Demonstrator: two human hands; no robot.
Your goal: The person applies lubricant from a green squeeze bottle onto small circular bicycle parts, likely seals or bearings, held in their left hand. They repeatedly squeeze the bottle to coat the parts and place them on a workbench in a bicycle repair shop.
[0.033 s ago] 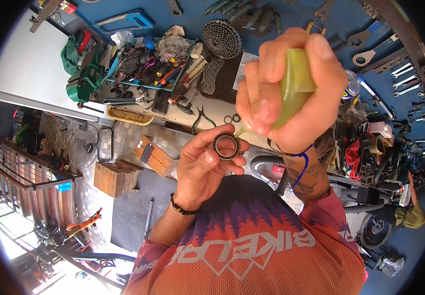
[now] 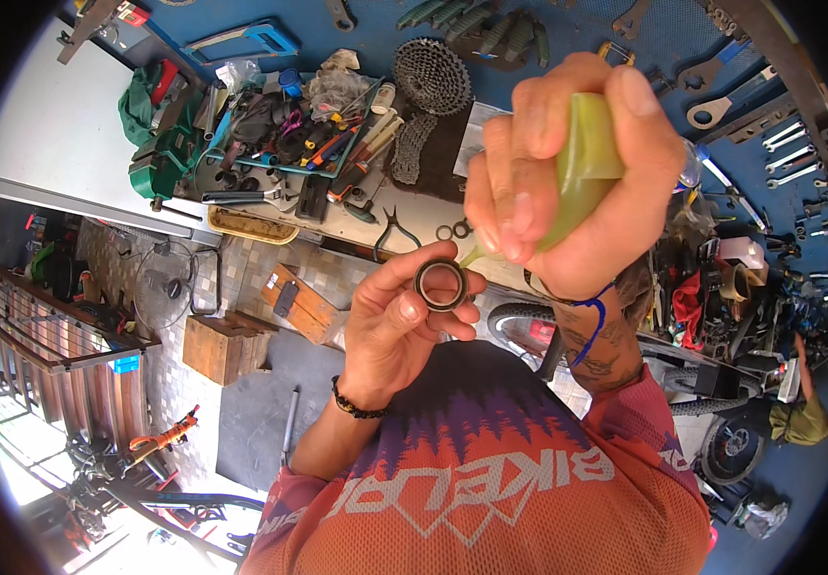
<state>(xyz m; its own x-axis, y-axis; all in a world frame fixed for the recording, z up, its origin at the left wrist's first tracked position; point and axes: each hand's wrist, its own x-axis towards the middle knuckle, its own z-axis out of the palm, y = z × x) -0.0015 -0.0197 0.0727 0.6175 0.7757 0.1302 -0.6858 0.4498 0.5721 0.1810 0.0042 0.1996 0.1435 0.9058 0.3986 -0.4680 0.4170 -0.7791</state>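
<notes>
My left hand [image 2: 387, 326] pinches a round bearing ring [image 2: 420, 287] between thumb and fingers, its open centre facing up at me. In my right hand [image 2: 615, 240] is a translucent yellow-green squeeze bottle [image 2: 582, 196], gripped upside down. Its thin nozzle [image 2: 471, 257] slants down to the upper right rim of the ring; whether it touches, I cannot tell. Any fluid at the tip is too small to make out. Just beyond, two small dark rings [image 2: 445, 232] lie at the bench edge, with pliers [image 2: 393, 235] to their left.
On the workbench [image 2: 337, 222] sit a teal tray [image 2: 345, 171] heaped with tools, a sprocket cassette [image 2: 431, 77] and a coiled chain [image 2: 414, 149]. Wrenches [image 2: 790, 158] hang on the blue wall. A wooden box [image 2: 222, 347] stands on the floor; another person [image 2: 802, 417] is far right.
My right hand and the bottle have shifted slightly to the right, drawing the nozzle a little with them. My left hand and the bearing ring stay in place.
</notes>
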